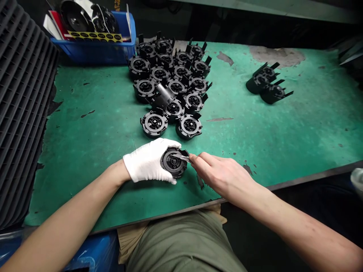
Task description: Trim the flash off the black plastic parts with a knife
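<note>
I have the left hand [150,161], in a white cloth glove, with its grip clamped around a round black plastic housing [173,164] with concentric rings on its upward face. That housing is near the front edge of the green-topped desk [85,158]; I can't tell whether it rests there or is held just above. My bare right hand [217,172] has its grip closed on a slim silvery metal tool [183,158], whose tip reaches over the ringed face; whether it touches, I can't make out.

Just beyond the gloved hand, I see a dense cluster of similar black housings [154,124], mostly face up, with one black cylindrical piece [163,96] lying tilted across them. Well to the right stands a small group of black cups with upright tabs [272,94]. At far left are a blue plastic bin [99,53] and a dark ribbed stack [24,98].
</note>
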Action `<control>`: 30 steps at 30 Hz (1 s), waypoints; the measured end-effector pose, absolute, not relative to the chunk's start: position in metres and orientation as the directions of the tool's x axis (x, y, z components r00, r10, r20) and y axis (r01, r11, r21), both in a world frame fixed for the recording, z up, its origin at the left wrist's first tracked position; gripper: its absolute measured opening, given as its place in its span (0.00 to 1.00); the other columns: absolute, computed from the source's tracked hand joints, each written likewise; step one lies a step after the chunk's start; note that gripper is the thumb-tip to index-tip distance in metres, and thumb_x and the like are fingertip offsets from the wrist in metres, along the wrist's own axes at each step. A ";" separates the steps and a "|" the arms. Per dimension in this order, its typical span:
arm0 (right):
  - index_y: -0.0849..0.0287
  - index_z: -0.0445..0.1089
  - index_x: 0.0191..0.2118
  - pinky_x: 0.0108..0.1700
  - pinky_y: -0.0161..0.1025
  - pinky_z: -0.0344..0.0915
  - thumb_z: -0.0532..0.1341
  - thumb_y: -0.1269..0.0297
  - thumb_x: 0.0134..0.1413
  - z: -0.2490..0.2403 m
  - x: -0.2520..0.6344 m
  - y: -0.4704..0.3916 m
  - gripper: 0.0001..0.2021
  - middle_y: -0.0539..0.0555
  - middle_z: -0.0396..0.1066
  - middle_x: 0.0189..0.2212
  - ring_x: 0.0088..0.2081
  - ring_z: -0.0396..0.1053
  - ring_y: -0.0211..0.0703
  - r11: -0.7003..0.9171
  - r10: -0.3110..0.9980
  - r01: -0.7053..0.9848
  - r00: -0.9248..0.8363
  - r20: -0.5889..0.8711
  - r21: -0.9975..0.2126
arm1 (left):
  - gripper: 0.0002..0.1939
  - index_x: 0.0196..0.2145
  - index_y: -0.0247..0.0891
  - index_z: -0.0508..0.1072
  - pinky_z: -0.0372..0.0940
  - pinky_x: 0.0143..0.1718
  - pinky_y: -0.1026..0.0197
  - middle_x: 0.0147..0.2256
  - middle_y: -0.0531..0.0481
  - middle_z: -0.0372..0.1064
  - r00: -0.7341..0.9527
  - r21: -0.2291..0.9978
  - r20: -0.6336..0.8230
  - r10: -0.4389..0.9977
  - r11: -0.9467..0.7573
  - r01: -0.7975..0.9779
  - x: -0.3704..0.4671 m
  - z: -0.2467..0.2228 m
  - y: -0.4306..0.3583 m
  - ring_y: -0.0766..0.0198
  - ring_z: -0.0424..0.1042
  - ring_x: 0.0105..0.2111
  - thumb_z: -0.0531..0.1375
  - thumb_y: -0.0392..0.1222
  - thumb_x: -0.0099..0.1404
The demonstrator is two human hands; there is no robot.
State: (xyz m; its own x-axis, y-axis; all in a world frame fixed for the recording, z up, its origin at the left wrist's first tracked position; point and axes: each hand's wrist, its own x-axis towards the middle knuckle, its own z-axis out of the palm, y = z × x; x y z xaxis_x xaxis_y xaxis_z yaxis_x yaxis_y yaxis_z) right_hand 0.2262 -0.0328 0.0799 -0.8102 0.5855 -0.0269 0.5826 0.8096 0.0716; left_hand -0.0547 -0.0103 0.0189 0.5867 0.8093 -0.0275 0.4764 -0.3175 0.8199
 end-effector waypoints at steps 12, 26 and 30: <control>0.59 0.65 0.51 0.28 0.43 0.50 0.59 0.73 0.74 0.070 0.222 -0.046 0.06 0.48 0.65 0.33 0.28 0.62 0.40 0.753 0.656 0.657 -0.754 0.039 0.049 | 0.53 0.64 0.40 0.71 0.69 0.67 0.40 0.60 0.37 0.74 0.594 0.823 0.000 0.805 -0.337 0.457 -0.055 0.019 -0.011 0.41 0.76 0.60 0.83 0.58 0.44; 0.61 0.65 0.54 0.27 0.43 0.47 0.54 0.80 0.69 0.082 0.227 -0.029 0.13 0.50 0.69 0.33 0.28 0.66 0.41 0.852 0.518 0.511 -0.854 -0.046 0.117 | 0.54 0.64 0.40 0.71 0.69 0.67 0.39 0.61 0.37 0.74 0.601 0.823 -0.029 0.799 -0.322 0.467 -0.055 0.019 -0.009 0.40 0.76 0.60 0.83 0.59 0.43; 0.61 0.66 0.54 0.26 0.41 0.47 0.54 0.73 0.75 0.073 0.233 -0.021 0.08 0.49 0.70 0.33 0.29 0.68 0.40 0.856 0.512 0.513 -0.858 0.035 0.064 | 0.53 0.64 0.41 0.71 0.69 0.67 0.39 0.60 0.38 0.74 0.589 0.827 -0.001 0.808 -0.330 0.454 -0.057 0.018 -0.009 0.41 0.76 0.60 0.83 0.59 0.44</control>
State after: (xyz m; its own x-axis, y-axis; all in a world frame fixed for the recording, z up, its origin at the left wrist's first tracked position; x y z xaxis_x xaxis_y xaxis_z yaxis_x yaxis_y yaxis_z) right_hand 0.2332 -0.0213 0.0730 -0.8584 0.5118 0.0349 0.5130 0.8560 0.0642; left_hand -0.0566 -0.0095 0.0176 0.5891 0.8081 -0.0012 0.4545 -0.3301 0.8273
